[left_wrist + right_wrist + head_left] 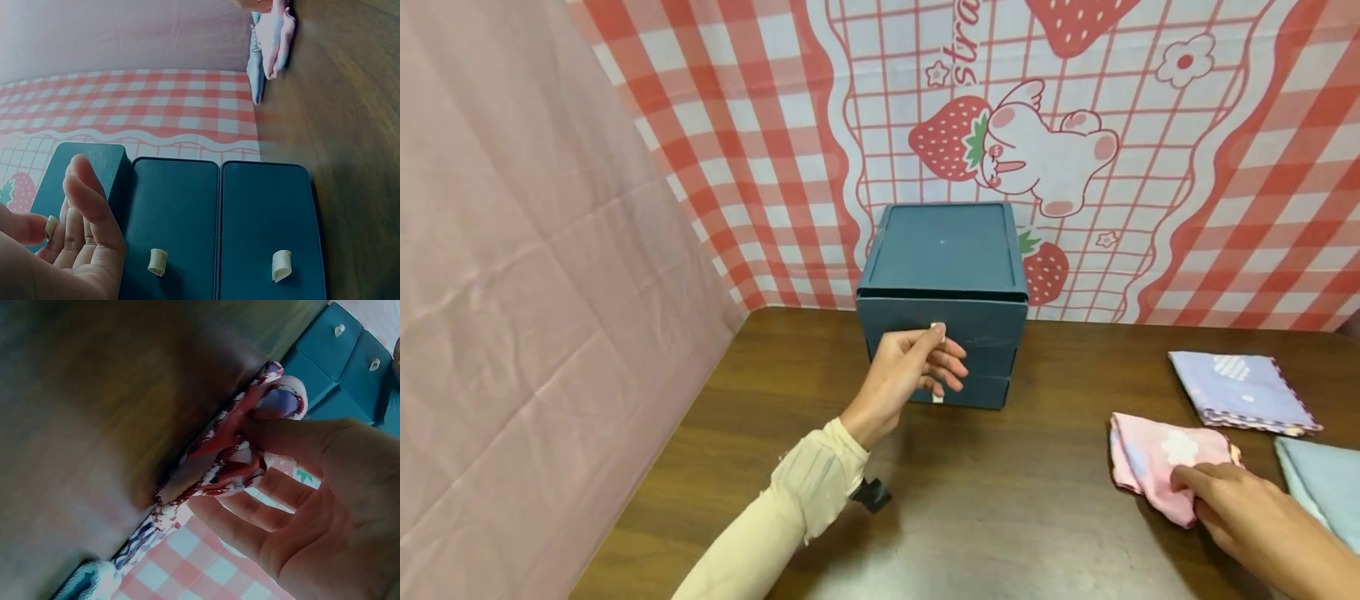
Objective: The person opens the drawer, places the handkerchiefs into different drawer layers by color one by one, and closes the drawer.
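Note:
Against the back cloth stands a dark blue drawer box (943,246). My left hand (906,367) pinches the small pale pull tab (51,227) of its top drawer (992,321) between thumb and index finger; the other fingers are loosely bent. In the left wrist view that drawer juts out past the two lower drawers (178,212), which have similar tabs. At the right, my right hand (1236,500) pinches a folded pink cloth (1142,450) by its near edge, bunching it. The cloth has a white flower print and a dark red stitched edge.
A folded lavender cloth (1240,387) lies behind the pink one, and a pale blue-green cloth (1326,483) sits at the right edge. The brown wooden table (1000,508) meets a red-and-white checked cloth (775,167) at the back and a pink curtain (542,300) at the left.

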Action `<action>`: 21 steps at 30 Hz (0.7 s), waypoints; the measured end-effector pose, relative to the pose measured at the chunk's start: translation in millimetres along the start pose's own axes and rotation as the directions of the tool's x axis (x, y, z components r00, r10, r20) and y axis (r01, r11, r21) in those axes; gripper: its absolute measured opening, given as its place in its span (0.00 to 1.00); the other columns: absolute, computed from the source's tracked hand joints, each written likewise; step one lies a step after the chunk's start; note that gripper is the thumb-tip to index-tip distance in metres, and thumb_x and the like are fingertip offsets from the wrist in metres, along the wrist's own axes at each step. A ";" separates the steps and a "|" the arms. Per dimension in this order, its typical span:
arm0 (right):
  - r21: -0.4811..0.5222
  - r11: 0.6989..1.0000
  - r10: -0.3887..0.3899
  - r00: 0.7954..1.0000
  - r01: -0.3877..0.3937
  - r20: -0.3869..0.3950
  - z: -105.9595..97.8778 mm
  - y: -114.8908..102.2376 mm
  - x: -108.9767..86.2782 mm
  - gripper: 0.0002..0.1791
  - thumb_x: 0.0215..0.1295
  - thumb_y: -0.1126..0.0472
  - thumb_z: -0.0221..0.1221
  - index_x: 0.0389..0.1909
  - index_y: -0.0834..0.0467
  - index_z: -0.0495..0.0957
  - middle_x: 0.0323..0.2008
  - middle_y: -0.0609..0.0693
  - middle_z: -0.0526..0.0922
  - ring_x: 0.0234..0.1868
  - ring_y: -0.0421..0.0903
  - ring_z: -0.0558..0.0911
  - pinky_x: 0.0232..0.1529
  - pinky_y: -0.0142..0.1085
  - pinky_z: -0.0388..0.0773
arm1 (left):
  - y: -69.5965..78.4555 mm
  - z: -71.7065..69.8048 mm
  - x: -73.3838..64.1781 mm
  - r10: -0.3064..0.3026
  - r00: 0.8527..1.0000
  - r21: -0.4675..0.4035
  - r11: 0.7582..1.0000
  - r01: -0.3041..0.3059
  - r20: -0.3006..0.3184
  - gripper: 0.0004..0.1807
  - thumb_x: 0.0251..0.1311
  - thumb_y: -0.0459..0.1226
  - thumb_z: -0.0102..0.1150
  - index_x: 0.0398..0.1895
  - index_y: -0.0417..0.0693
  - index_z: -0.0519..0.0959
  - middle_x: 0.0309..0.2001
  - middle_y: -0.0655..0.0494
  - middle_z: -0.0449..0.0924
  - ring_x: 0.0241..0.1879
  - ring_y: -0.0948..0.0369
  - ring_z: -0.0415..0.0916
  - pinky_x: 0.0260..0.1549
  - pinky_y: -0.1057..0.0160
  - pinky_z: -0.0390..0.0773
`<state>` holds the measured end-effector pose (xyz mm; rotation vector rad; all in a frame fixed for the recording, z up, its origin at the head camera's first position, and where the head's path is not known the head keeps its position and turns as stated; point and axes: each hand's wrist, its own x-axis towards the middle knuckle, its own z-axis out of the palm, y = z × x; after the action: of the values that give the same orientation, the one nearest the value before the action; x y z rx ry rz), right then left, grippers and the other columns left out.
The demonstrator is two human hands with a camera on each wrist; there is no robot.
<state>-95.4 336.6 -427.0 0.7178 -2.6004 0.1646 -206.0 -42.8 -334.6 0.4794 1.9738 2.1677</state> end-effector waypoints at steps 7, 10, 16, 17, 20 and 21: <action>0.040 0.998 -0.051 0.997 0.049 0.066 -4.7 1.3 -4.2 0.25 0.31 0.60 0.79 0.30 0.44 0.75 0.28 0.32 0.73 0.26 0.29 0.70 0.22 0.34 0.69 | 0.6 0.6 -5.8 0.000 1.000 0.005 1.000 0.000 0.019 0.25 0.75 0.49 0.48 0.39 0.34 0.83 0.28 0.48 0.84 0.24 0.59 0.83 0.22 0.66 0.78; 0.092 0.995 -0.038 0.993 0.028 0.108 -8.0 5.7 0.7 0.27 0.32 0.50 0.81 0.36 0.48 0.80 0.30 0.33 0.78 0.29 0.29 0.72 0.26 0.33 0.72 | 1.8 -0.2 -9.6 -0.013 1.000 -0.001 1.000 0.013 0.016 0.25 0.75 0.49 0.49 0.39 0.35 0.83 0.28 0.48 0.84 0.24 0.59 0.83 0.22 0.66 0.79; 0.136 0.988 0.064 0.993 -0.077 0.096 -13.5 20.8 20.0 0.21 0.44 0.51 0.78 0.40 0.48 0.83 0.39 0.40 0.85 0.39 0.41 0.82 0.36 0.30 0.74 | 3.2 1.1 -16.8 -0.029 0.999 -0.011 1.000 0.029 0.025 0.25 0.75 0.48 0.49 0.39 0.33 0.83 0.28 0.49 0.84 0.24 0.59 0.83 0.23 0.66 0.79; 0.141 0.987 0.066 0.994 -0.078 0.091 -13.2 24.4 23.1 0.21 0.46 0.52 0.77 0.41 0.50 0.83 0.39 0.43 0.85 0.40 0.45 0.83 0.36 0.33 0.76 | 3.3 1.4 -18.0 -0.030 0.999 -0.008 1.000 0.030 0.026 0.25 0.75 0.48 0.49 0.39 0.33 0.83 0.28 0.49 0.84 0.24 0.59 0.83 0.23 0.66 0.79; 0.119 0.991 0.049 0.997 -0.055 0.058 -10.0 37.0 30.2 0.20 0.49 0.57 0.76 0.43 0.55 0.82 0.40 0.50 0.85 0.40 0.55 0.83 0.37 0.44 0.78 | 3.6 2.1 -21.1 -0.030 0.999 -0.004 1.000 0.030 0.026 0.25 0.75 0.48 0.49 0.39 0.33 0.83 0.28 0.48 0.85 0.24 0.59 0.83 0.23 0.66 0.79; 0.110 0.993 0.034 0.998 -0.040 0.054 -8.4 41.6 31.7 0.21 0.49 0.60 0.75 0.44 0.58 0.81 0.40 0.51 0.85 0.39 0.56 0.83 0.35 0.46 0.78 | 3.8 2.4 -22.2 -0.029 0.999 -0.002 1.000 0.029 0.027 0.25 0.75 0.48 0.49 0.39 0.33 0.83 0.28 0.48 0.85 0.24 0.59 0.83 0.23 0.66 0.79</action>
<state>-138.0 359.6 -405.4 0.7211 -2.6722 0.3075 -184.1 -48.5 -333.4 0.4738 1.9514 2.1347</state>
